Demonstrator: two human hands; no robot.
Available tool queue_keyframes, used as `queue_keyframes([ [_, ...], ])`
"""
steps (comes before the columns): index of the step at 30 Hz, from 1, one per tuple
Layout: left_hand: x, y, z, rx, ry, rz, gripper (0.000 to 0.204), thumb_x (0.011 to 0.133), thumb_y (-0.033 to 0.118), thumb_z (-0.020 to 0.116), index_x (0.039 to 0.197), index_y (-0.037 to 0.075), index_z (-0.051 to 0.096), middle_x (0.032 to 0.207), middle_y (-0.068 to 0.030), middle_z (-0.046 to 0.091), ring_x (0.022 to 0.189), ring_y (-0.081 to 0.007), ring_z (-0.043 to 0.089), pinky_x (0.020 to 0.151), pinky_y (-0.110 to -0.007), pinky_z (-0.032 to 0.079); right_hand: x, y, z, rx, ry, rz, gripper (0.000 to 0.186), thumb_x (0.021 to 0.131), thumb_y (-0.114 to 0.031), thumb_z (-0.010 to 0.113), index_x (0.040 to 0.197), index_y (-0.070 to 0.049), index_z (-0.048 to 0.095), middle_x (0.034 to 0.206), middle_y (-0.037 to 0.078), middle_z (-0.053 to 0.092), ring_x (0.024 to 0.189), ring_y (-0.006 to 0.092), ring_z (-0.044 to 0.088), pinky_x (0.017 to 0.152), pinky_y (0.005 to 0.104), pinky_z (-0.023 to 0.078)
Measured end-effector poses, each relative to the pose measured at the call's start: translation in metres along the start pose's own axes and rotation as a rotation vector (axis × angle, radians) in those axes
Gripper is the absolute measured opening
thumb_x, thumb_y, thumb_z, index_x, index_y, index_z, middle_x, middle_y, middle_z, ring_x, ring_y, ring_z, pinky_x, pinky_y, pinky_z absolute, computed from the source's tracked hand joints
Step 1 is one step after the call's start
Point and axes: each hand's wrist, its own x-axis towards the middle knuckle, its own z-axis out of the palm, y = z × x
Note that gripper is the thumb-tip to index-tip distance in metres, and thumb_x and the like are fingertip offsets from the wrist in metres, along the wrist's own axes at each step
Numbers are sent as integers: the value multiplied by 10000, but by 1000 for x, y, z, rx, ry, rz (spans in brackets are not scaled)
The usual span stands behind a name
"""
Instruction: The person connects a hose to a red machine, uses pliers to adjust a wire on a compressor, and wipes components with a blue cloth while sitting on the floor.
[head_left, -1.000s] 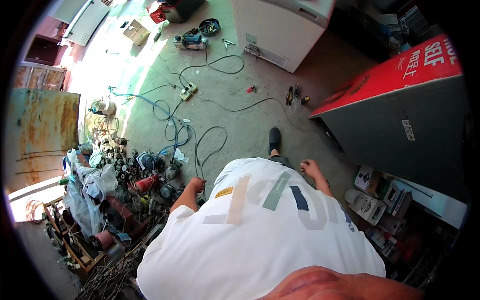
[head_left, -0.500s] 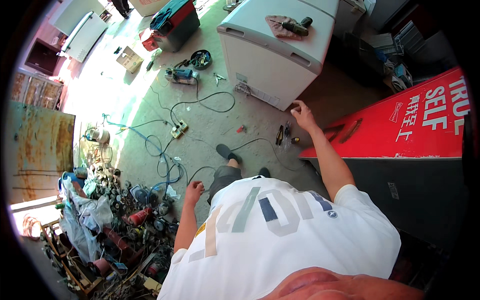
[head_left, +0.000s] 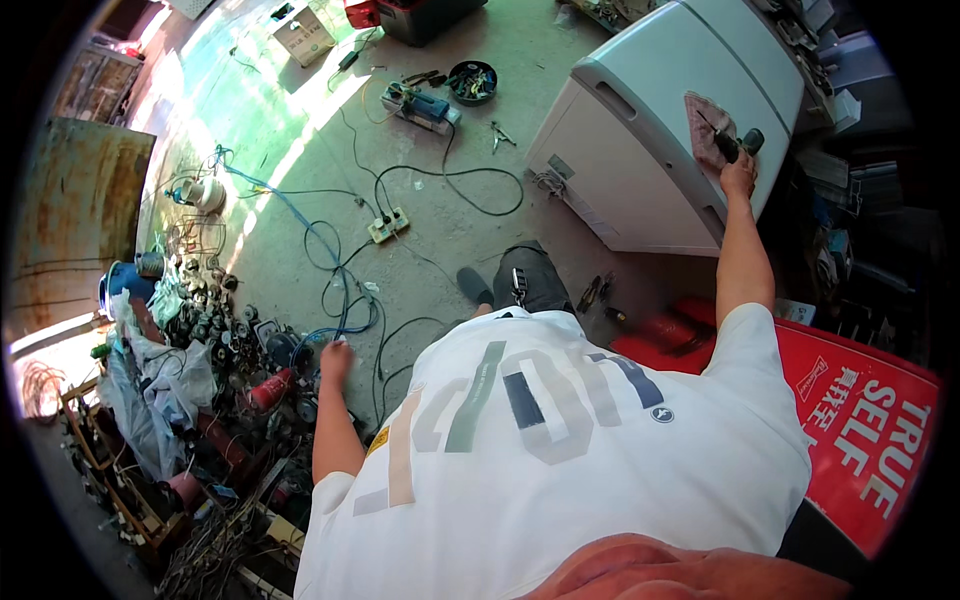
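My right hand (head_left: 738, 175) is closed on a dark cordless drill (head_left: 750, 142), which lies over a folded pink cloth (head_left: 703, 130) on the lid of a white chest freezer (head_left: 650, 55). My right arm stretches out from the white shirt toward the upper right. My left hand (head_left: 335, 355) hangs low at my left, over the floor near cables (head_left: 345, 280) and a heap of used metal parts; its fingers are smeared, so their state is unclear.
A red panel (head_left: 850, 440) stands at lower right. Pliers (head_left: 595, 295), a power strip (head_left: 388, 225), a blue-grey tool (head_left: 420, 105) and a round tool tray (head_left: 472, 82) lie on the floor. A rusty sheet (head_left: 75, 220) stands left, above piled scrap and plastic sheeting (head_left: 150, 420).
I have stepped toward the freezer, which now sits nearer at upper right. My right hand has risen from my side, reached out and taken hold of the drill; my left hand stays low.
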Motion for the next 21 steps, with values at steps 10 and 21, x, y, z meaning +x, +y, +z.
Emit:
queue_keyframes([
  [10, 86, 145, -15, -388, -222, -185, 302, 968, 219, 629, 1166, -9, 619, 943, -81, 704, 780, -144, 677, 634, -287, 508, 64, 0, 23, -334, -108, 232, 631, 908, -205, 667, 1465, -377, 428, 1480, 148, 343, 1323, 423, 403, 1024, 635, 394],
  [21, 226, 192, -138, -428, -146, -405, 294, 958, 211, 632, 1148, -14, 636, 909, -113, 702, 720, -175, 683, 585, -315, 518, 104, 25, -2, 3, 225, 268, 570, 761, -306, 848, 1257, -94, 664, 1232, 167, 680, 1191, 398, 597, 1021, 468, 463],
])
